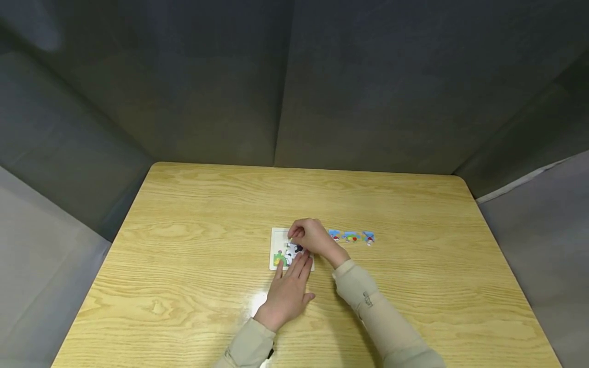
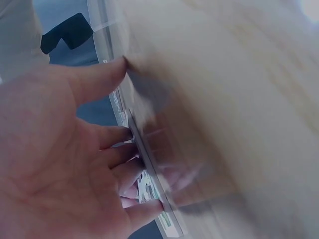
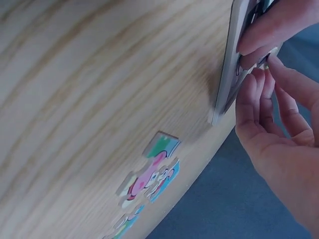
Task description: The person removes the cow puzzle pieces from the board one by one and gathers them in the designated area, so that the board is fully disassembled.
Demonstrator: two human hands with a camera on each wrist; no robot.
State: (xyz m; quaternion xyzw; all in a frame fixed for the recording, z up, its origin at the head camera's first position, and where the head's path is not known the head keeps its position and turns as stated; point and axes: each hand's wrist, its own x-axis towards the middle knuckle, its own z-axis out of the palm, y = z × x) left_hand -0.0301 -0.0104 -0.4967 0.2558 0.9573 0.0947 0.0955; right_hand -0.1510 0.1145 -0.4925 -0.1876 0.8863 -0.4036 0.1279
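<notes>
A small square jigsaw board (image 1: pixel 271 250) with a pale frame lies on the table, partly filled with pieces showing a black-and-white animal and green ground. My left hand (image 1: pixel 289 294) rests its outstretched fingers on the board's near right part, thumb spread to the side. Over the board's upper right, my right hand (image 1: pixel 315 238) pinches a small puzzle piece (image 1: pixel 290 239) between thumb and fingertips; the fingers mostly hide it. In the right wrist view, this hand's fingertips are down at the board, close to the left hand's fingers. Both hands cover much of the picture.
Several loose puzzle pieces (image 1: pixel 352 236) with blue, green and red print lie in a row right of the board. In the right wrist view a pink-printed piece (image 3: pixel 145 179) lies among them. The wooden table (image 1: pixel 207 214) is backed by dark grey curtains (image 1: pixel 221 92).
</notes>
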